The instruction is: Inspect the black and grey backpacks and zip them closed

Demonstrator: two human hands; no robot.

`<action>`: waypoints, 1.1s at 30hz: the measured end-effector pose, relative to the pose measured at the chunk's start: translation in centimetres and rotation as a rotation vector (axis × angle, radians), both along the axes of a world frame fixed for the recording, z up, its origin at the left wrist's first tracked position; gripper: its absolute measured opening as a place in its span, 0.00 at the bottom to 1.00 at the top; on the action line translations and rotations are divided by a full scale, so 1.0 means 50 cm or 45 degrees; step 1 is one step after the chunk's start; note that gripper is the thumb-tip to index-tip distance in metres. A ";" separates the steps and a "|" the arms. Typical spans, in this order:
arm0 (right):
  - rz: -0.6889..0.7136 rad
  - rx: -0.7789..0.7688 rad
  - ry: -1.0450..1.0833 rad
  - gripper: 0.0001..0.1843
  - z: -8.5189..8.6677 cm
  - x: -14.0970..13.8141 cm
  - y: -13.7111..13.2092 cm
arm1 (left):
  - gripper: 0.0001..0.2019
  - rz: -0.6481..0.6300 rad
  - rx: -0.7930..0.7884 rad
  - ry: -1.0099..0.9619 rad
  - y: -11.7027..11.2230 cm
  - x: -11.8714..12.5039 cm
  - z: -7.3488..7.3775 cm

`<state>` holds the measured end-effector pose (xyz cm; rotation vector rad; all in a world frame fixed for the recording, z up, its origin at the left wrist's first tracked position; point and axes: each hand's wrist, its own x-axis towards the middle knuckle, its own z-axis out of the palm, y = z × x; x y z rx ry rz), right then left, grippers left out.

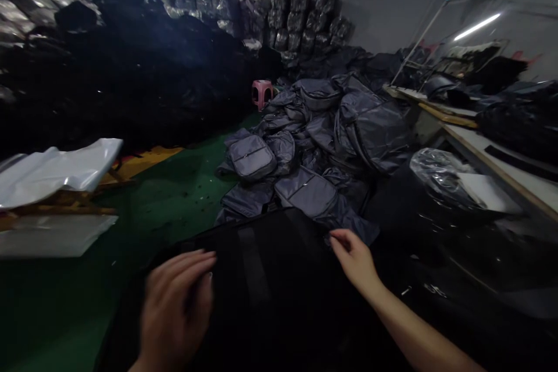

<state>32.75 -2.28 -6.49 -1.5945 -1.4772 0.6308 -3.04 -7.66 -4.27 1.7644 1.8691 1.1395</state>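
Note:
A black bag (270, 290) lies flat in front of me, its strap running down the middle. My left hand (174, 308) rests on its near left part, fingers stretched out and close together, slightly blurred. My right hand (355, 258) reaches to the bag's far right edge, fingers curled down onto the fabric there; whether they pinch it is unclear.
A heap of grey bags (314, 151) sits on the green floor (174, 197) just beyond. Clear plastic sheets (52, 174) lie on a wooden rack at left. A worktable (501, 163) with black goods runs along the right. A pink stool (262, 93) stands behind the heap.

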 end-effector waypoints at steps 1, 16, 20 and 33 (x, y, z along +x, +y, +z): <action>0.204 0.074 -0.120 0.14 0.024 -0.037 0.009 | 0.12 -0.182 0.082 0.099 0.017 0.033 0.014; 1.185 0.329 -1.121 0.29 -0.036 -0.200 -0.073 | 0.17 -0.536 -0.386 0.242 0.365 0.256 -0.029; 1.095 0.423 -1.010 0.28 -0.067 -0.181 -0.083 | 0.20 -0.462 -0.326 0.048 0.322 0.269 -0.009; 0.763 0.770 -0.256 0.20 0.049 -0.138 -0.016 | 0.17 -0.446 -0.283 -0.463 0.282 0.229 0.041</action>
